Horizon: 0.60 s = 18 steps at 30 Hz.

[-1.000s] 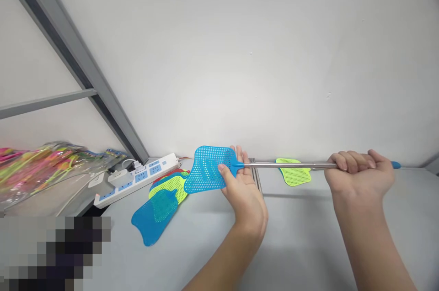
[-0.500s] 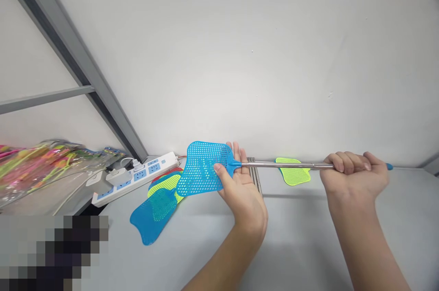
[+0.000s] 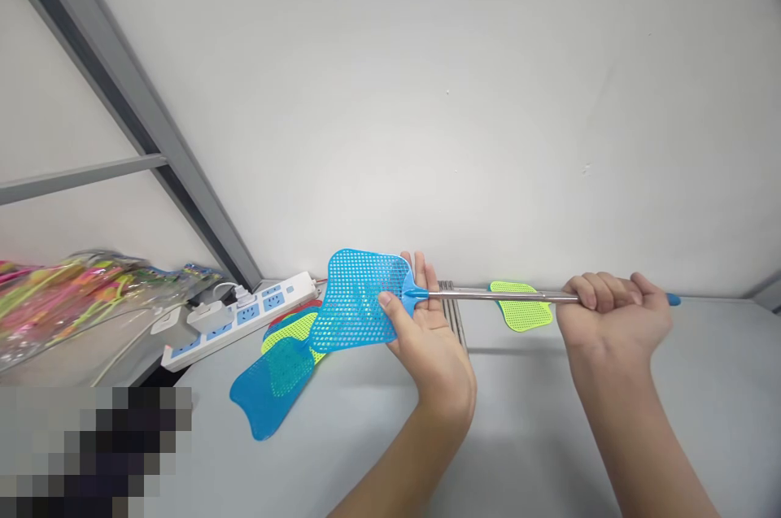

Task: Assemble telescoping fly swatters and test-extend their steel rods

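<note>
Power strip: the white power strip (image 3: 261,309) lies slantwise near the back of the desk (image 3: 518,428), with plugs (image 3: 211,313) in its nearer half; other places are told from it.
Fly swatter: a blue fly swatter (image 3: 357,298) is held level to the right of the power strip, its mesh head toward the strip and its metal shaft (image 3: 491,296) running away from it.
Left hand: the left hand (image 3: 438,355), right of the power strip, grips the swatter by the neck, thumb on the mesh and fingers stretched out behind.
Right hand: the right hand (image 3: 613,313), farther right of the power strip, is closed around the shaft near the far end, where a blue tip (image 3: 674,299) sticks out.
Loose heads: a blue head (image 3: 265,400) lies in front of the power strip, overlapping a yellow-green head (image 3: 291,331); a red edge (image 3: 296,311) shows just beside the strip.
Second pile: another yellow-green head (image 3: 521,308) lies well to the right of the power strip, a blue edge under it.
Metal rods: several rods (image 3: 455,319) lie side by side between the power strip and that pile, partly hidden by the left hand.
Wrapped bundle: colourful plastic-wrapped items (image 3: 79,294) sit left of the power strip, blurred.
</note>
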{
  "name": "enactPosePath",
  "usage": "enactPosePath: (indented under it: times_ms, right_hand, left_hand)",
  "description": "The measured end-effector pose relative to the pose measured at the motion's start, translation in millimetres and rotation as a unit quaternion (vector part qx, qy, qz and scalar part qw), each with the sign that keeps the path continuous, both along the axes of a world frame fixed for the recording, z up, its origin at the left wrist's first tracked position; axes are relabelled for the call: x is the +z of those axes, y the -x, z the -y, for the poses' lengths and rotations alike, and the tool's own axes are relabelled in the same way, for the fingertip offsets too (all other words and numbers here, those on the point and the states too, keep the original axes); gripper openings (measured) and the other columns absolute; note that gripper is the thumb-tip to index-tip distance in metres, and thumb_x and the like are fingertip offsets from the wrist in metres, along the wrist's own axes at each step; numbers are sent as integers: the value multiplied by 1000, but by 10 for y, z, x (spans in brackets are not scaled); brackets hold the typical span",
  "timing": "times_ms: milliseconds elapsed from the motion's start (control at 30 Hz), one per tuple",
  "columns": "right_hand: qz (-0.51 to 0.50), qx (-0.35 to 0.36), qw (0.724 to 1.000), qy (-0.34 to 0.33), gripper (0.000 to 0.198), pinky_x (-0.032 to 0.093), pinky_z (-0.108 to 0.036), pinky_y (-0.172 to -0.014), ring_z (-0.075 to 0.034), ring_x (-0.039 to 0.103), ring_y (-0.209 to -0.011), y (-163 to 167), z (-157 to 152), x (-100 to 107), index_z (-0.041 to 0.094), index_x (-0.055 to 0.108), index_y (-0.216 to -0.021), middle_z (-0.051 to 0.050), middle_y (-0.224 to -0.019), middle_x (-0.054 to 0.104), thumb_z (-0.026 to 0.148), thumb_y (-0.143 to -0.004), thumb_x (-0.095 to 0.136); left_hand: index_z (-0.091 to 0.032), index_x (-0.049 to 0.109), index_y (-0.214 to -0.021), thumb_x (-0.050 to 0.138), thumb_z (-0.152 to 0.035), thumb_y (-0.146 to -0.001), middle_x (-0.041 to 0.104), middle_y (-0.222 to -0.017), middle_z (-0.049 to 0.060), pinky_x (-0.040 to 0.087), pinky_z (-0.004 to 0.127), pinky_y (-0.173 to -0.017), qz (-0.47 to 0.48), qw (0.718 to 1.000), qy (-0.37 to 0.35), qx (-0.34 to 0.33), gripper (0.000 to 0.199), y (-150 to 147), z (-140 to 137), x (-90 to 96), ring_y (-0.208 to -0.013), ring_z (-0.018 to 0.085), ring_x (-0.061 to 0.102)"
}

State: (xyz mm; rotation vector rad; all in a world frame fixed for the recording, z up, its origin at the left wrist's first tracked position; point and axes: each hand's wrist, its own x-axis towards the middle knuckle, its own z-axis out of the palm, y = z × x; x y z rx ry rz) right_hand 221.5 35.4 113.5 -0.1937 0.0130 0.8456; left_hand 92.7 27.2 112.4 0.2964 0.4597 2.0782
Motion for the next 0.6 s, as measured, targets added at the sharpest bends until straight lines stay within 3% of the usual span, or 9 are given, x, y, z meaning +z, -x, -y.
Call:
enactPosePath:
  times_ms: [300, 600]
  right_hand:
    - [8, 11, 1000, 12, 27, 18, -18, -26, -6, 9, -35, 117, -7, -22, 19, 15, -54, 8, -44, 8, 10, -62, 39]
    - [47, 2, 999, 9, 27, 18, -18, -28, -6, 10, -36, 197, 35, 8, 18, 16, -53, 8, -47, 6, 13, -64, 40]
  left_hand:
    - [-14, 36, -121, 36, -33, -84, 45, -123, 12, 41, 28, -92, -8, 1000, -2, 3, 42, -25, 30, -4, -105, 17, 49]
    - [-12, 45, -112, 35, -33, -84, 50, -119, 12, 40, 28, -92, -12, 1000, 9, -8, 37, -88, 6, -99, -105, 17, 50]
